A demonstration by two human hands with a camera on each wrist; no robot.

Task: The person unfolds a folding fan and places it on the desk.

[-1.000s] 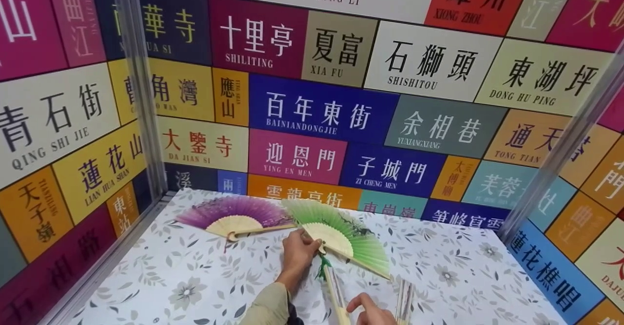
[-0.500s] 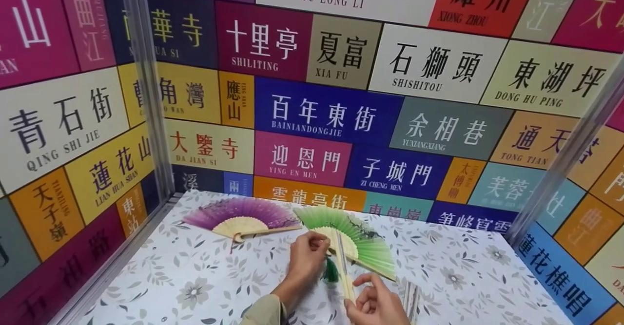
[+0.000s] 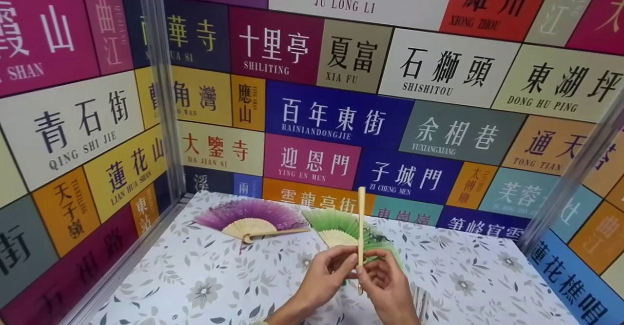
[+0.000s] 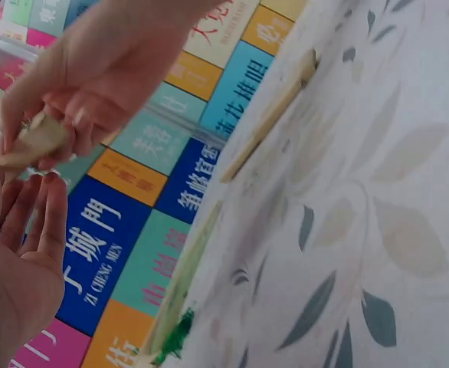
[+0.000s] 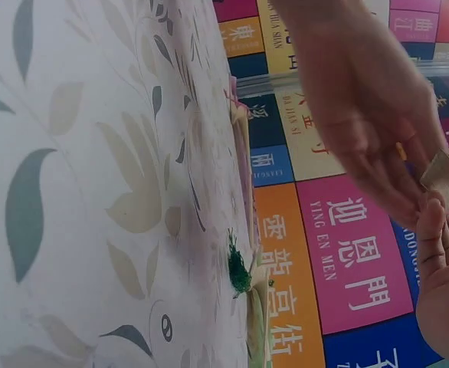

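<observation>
The folded fan (image 3: 361, 218) stands upright over the table (image 3: 243, 281), in front of the green fan (image 3: 331, 223). The left hand (image 3: 321, 277) and right hand (image 3: 390, 286) both pinch its low part. It looks thin, so it's best to pinch softly and move both hands slowly together

Folded fan (image 3: 361, 218): slim, pale wood
Pose: upright
Grip: fingertips of left hand (image 3: 324, 276), right hand (image 3: 389, 286)
Place: lower half, right of centre
</observation>
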